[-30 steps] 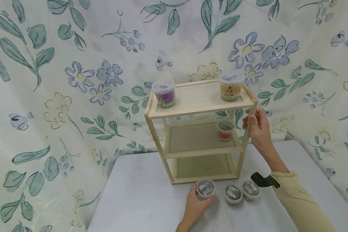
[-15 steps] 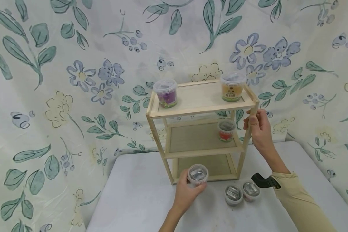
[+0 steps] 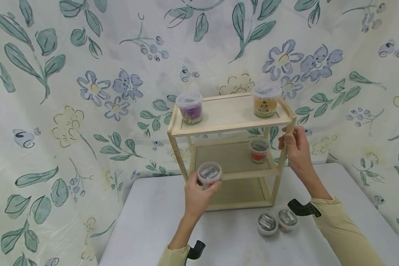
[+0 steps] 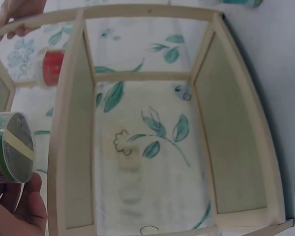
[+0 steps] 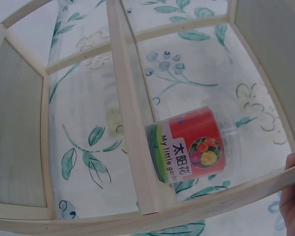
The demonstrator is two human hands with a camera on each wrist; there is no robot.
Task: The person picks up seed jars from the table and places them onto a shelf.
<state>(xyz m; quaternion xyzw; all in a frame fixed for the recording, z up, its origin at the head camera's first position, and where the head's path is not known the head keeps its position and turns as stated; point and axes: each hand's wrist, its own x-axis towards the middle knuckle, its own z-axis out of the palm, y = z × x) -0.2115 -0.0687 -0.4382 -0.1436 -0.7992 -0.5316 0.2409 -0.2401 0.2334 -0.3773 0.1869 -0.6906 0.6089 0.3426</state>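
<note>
My left hand (image 3: 197, 197) grips a small clear plastic tub (image 3: 210, 173) with a lid, held in front of the middle shelf's left side. In the left wrist view the tub (image 4: 14, 147) shows a "garden" label and lies beside the shelf frame. My right hand (image 3: 296, 147) holds the right front post of the wooden three-tier rack (image 3: 232, 127). A red-labelled tub (image 3: 259, 150) stands at the right of the middle shelf; in the right wrist view this tub (image 5: 194, 145) shows a flower picture. On the top shelf are a purple tub (image 3: 190, 108) at left and an orange tub (image 3: 266, 100) at right.
Two more lidded tubs, one (image 3: 267, 224) beside the other (image 3: 287, 220), stand on the white table (image 3: 146, 221) in front of the rack's right side. A floral cloth (image 3: 113, 55) hangs close behind the rack.
My left hand has lifted the tub from near the table, up and to the left, to the middle shelf's height. The right hand stays on the post.
</note>
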